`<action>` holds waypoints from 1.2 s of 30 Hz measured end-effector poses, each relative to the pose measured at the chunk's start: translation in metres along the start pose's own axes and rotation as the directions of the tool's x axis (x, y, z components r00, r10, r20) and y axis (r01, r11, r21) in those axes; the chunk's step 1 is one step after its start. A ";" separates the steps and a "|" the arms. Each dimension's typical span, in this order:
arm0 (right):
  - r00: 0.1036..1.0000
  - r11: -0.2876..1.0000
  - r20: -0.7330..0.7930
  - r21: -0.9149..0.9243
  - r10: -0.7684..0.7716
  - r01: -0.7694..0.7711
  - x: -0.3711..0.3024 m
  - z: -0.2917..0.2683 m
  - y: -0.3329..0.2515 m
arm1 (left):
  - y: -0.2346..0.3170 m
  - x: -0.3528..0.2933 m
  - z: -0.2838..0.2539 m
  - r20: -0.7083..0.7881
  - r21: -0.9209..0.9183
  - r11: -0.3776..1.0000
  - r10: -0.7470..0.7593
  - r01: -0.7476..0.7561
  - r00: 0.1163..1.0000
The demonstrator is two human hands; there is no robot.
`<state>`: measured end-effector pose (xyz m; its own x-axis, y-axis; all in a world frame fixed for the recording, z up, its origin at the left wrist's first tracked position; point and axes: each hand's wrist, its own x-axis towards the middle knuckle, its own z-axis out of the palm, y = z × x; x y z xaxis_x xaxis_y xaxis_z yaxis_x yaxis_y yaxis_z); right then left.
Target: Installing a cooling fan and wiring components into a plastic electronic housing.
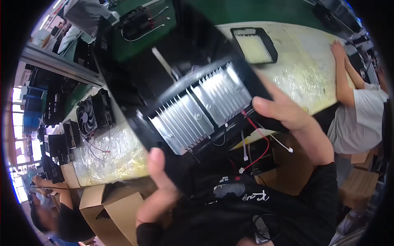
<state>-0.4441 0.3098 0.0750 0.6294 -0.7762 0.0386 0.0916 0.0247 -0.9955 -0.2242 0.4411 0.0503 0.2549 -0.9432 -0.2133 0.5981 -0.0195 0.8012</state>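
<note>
Both my hands hold up a large black housing (135, 78), tilted over the bench. Set into it are two silver finned heat sinks (182, 121). My left hand (162, 174) grips the near left edge, thumb on top. On the right edge, my right hand (283, 108) is closed the same way, its thumb beside the fins. The fingers of both hands are mostly hidden beneath the housing. From its near side hang a red wire (269, 143) and some white leads with small white plugs (290, 150).
A plastic-wrapped bench (303, 82) carries a black frame (256, 45) at the back and a black fan unit (94, 115) at left. Another fan part (137, 22) lies on the green surface. Cardboard boxes (111, 209) stand below. Co-workers' arms (344, 78) show at right and far left.
</note>
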 end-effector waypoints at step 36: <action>0.837 0.899 -0.504 -0.438 -0.214 -0.034 0.242 -0.253 -0.031 | 0.084 0.572 -0.087 -0.172 0.297 0.953 -0.002 0.054 0.985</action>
<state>-0.4898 -0.0378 0.0930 0.1178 -0.9723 0.2017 -0.2768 -0.2272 -0.9337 0.0378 -0.0711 -0.0525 0.3801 -0.8722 -0.3078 0.3579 -0.1682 0.9185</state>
